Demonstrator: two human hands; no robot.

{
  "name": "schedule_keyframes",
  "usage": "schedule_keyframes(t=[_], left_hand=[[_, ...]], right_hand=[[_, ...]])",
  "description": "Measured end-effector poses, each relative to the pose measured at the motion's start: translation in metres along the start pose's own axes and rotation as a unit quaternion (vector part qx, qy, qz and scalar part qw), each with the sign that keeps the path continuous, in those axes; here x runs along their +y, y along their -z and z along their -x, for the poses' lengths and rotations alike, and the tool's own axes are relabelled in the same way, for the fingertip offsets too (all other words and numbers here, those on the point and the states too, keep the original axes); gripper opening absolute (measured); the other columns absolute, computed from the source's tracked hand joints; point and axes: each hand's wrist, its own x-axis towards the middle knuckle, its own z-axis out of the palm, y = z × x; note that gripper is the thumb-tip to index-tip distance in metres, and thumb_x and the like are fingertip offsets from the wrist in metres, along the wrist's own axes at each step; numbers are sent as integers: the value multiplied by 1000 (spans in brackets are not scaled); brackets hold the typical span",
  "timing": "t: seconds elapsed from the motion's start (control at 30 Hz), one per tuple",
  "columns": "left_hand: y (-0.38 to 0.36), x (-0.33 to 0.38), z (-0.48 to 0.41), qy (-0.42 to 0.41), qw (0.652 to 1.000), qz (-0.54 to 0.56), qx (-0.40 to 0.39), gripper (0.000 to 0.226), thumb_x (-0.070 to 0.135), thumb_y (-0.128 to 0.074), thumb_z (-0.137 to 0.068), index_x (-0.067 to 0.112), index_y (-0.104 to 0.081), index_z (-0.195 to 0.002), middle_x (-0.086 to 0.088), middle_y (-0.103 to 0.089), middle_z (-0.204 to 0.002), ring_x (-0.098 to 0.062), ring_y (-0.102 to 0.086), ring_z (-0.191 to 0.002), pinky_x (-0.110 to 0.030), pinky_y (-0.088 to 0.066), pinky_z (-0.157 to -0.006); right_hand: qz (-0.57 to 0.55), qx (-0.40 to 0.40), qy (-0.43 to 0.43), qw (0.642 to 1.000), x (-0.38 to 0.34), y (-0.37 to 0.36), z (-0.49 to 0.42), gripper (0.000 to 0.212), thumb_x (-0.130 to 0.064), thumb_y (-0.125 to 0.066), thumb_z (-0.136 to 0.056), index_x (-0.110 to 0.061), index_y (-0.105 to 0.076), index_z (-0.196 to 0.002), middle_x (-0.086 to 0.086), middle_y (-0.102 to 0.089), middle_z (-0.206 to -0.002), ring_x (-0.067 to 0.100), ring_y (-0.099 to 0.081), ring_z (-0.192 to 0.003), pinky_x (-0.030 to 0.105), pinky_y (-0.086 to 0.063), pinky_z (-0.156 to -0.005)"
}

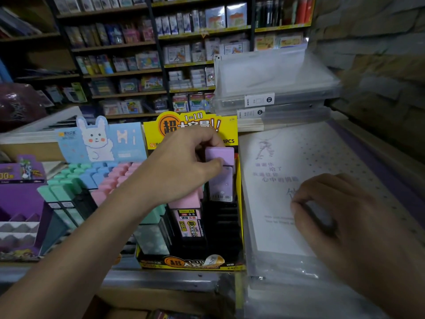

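My left hand (184, 166) pinches a purple lead-refill case (220, 173) by its cap, at the back right slot of a yellow display box (190, 264). A pink case (187, 217) labelled 2B 0.5 stands in the box just below my hand. The right column of the box shows dark slots with nothing in them. My right hand (340, 217) hovers with loosely curled fingers over a plastic-wrapped white notebook (276, 171), thumb and fingertips close together; I cannot tell whether it touches the wrap.
A blue rabbit display (99, 141) with green, blue and pink cases stands left of the yellow box. A purple display box (20, 203) sits at far left. Clear plastic folders (271, 88) are stacked behind the notebook. Store shelves (142, 44) fill the background.
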Motion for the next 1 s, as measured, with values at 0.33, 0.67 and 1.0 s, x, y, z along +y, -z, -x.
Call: schedule_keyframes(t=[0.33,0.67,1.0], left_hand=[[0,3,1,3,1000,-14,-15,12,9,-68,-85,20,-73,-85,4,-70,-75,-8,-58,-66,-30,-49,-66],[1,4,3,18,1000,-18,-17,12,10,-67,-85,21,-73,-83,4,-70,-74,-5,-59,-65,-25,-47,-62],[0,8,4,0,996,-87,1,14,6,-75,-84,20,-76,-86,7,-70,-87,-5,-61,-74,-9,-42,-67]], right_hand=[[-1,11,5,1000,1,0,1,6,-25,-58,-86,-26,-59,-80,-11,-59,-86,19,-56,-80,43,-51,-65],[1,4,-1,1000,0,1,1,5,-26,-58,-85,-27,-58,-80,-11,-59,-86,19,-56,-82,43,-51,-67],[16,11,0,1000,-1,1,0,6,-25,-58,-85,-26,-58,-79,-11,-59,-85,19,-55,-79,44,-51,-65]])
